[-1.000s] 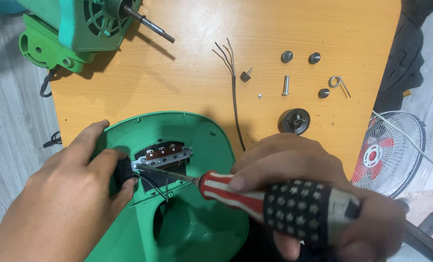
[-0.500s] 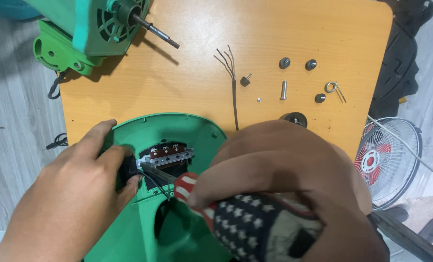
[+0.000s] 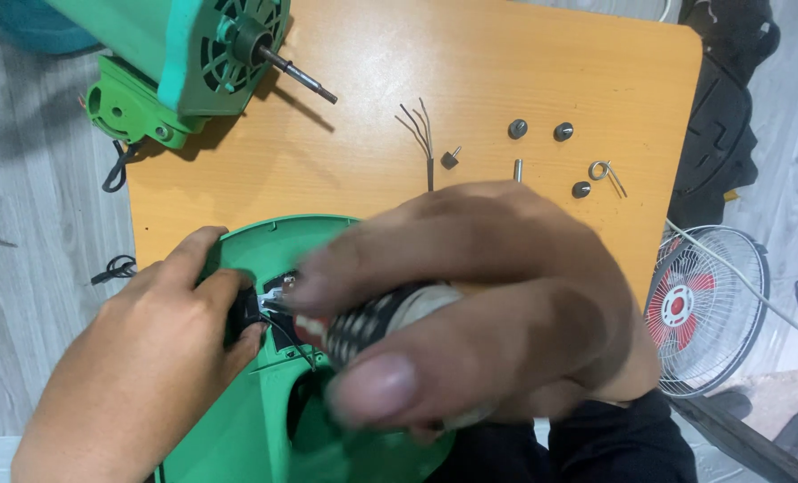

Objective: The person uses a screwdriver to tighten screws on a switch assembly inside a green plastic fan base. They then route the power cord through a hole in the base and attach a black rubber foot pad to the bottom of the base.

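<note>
An orange table [image 3: 345, 170] carries the work. At its far left corner lies a green motor [image 3: 193, 45] with a bare shaft [image 3: 301, 76] pointing right. Near the far right lie small loose parts: a thin bundle of wires [image 3: 421, 134], a small dark clip [image 3: 451, 159], two round-headed screws [image 3: 518, 129] side by side, a short pin [image 3: 518, 169], a third screw and a wire spring [image 3: 603, 170]. A small fan [image 3: 708, 309] with a red hub stands on the floor to the right of the table, and dark cloth [image 3: 721, 107] hangs past the far right corner. At the near edge sits a green base [image 3: 247, 429], rounded, with an oval hole in it. The right hand [image 3: 497, 304] comes in from the lower right, close to the camera and blurred, and covers much of the base and what lies behind it. Its grip is clamped around a screwdriver [image 3: 377, 322], fingers wrapped over the top and thumb below; only part of the patterned handle shows, aimed left toward a switch [image 3: 274, 295] set in the base. The tip itself cannot be made out. The left hand [image 3: 140, 367] reaches in from the lower left, palm down, fingers bent over the base's rim. Its thumb and fingers are pressed together on the dark switch, holding it against the base, with thin black wires trailing below it.
</note>
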